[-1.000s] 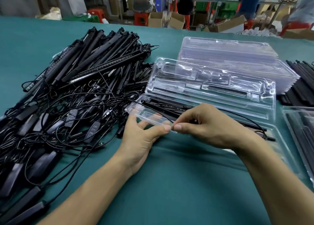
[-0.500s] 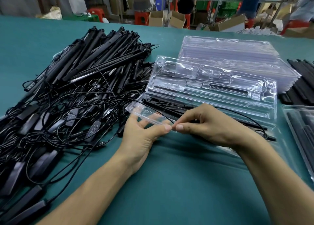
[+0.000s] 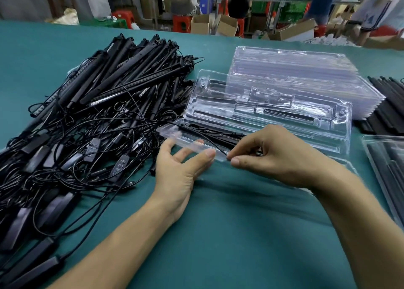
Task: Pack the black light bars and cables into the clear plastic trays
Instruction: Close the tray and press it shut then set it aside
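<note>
Left hand (image 3: 177,170) has loosened since the earlier frame: fingers now spread and fairly straight, thumb tip pulled a little away from the right thumb, resting on the near rim of the open clear tray (image 3: 172,133), fingertips at the tray's left end. Right hand (image 3: 277,157) barely moved, thumb and forefinger pinching a thin black cable (image 3: 215,143) at the tray's near edge. Both forearms lie over the teal surface (image 3: 240,234) nearer than the tray. Inside the tray, a black light bar (image 3: 218,135) lies lengthwise, cable running from it to the pinch. Tray's moulded lid (image 3: 273,111) is tilted up just behind it. Left of the tray, touching it: big tangled pile of light bars and cables (image 3: 98,114), inline button controller (image 3: 121,165) on its near side. Right of the tray: another tray with black bars (image 3: 384,157), cut off by the frame. Behind the tray: stack of empty clear trays (image 3: 295,70), loose black bars (image 3: 389,105) right of that. Far behind: cardboard boxes (image 3: 225,25), people standing, blurred
</note>
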